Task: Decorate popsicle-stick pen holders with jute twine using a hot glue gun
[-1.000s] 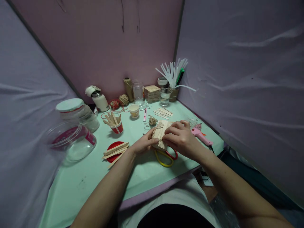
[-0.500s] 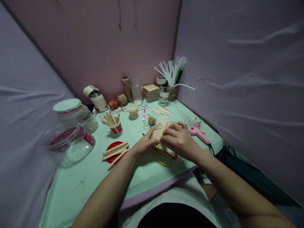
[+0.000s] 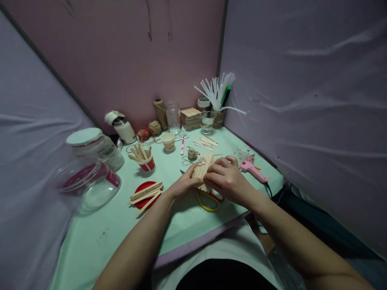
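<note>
A small panel of wooden craft sticks (image 3: 204, 166) set side by side is held above the table, with a few round, flower-like pieces on its upper left. My left hand (image 3: 188, 181) grips its left side, thumb along the lower edge. On the right side, the bent fingers of my right hand (image 3: 225, 175) press on the panel; their tips are partly hidden. Beneath the hands lie scissors with yellow and red handles (image 3: 208, 204). A small ball of twine (image 3: 192, 154) rests just beyond the panel.
Craft sticks lie across a red plate (image 3: 139, 204) at left, near a red cup (image 3: 148, 163) of sticks. Clear jars (image 3: 99, 193) stand farther left. A pink glue gun (image 3: 253, 169) with a cable is at right. Jars, twine and glue sticks (image 3: 214, 90) line the back.
The view has shifted slightly. Both hands keep the same hold on the stick panel, with hardly any visible movement.
</note>
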`<state>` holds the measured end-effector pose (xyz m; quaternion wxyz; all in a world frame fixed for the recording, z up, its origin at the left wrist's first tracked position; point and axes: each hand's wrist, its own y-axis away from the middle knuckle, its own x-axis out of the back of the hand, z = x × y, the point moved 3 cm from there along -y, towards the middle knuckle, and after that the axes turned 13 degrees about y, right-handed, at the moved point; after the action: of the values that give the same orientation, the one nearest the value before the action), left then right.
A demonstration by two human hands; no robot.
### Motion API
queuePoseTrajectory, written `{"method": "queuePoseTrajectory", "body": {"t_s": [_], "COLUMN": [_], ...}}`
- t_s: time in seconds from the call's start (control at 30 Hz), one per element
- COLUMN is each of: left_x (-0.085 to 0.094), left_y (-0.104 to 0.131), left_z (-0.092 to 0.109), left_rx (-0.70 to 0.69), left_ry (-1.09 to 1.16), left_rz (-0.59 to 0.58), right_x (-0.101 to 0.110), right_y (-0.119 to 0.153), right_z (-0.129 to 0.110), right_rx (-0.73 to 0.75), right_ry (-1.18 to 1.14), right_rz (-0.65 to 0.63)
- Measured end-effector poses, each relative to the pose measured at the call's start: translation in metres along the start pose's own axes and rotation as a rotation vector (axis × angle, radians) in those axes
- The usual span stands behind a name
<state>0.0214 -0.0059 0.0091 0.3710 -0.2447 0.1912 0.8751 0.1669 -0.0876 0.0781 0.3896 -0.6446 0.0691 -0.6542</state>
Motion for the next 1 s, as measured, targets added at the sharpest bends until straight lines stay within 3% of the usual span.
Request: {"method": "queuePoseTrajectory", "body": {"t_s": [0.1, 0.27, 0.5, 0.8, 1.0], "left_x": [-0.001, -0.001, -0.008, -0.005, -0.005], "left_y": [0.001, 0.003, 0.002, -0.001, -0.002], "left_z": [0.0, 0.005, 0.002, -0.003, -0.002], "left_rx": [0.022, 0.03, -0.053, -0.098, -0.102], "left_ry": [0.008, 0.106, 0.226, 0.166, 0.21], "left_rz": [0.014, 0.017, -0.026, 0.055, 0.031], "right_x": [0.006, 0.018, 0.001, -0.007, -0.008], "right_y": [0.001, 0.011, 0.031, 0.02, 0.016], "right_z": [0.003, 0.014, 0.002, -0.017, -0.022], "right_rx": [-0.022, -0.188, -0.311, -0.292, -0.303], "right_ry": [-0.037, -0.095, -0.177, -0.138, -0.104], "right_rz": [0.053, 0.155, 0.198, 0.238, 0.228]}}
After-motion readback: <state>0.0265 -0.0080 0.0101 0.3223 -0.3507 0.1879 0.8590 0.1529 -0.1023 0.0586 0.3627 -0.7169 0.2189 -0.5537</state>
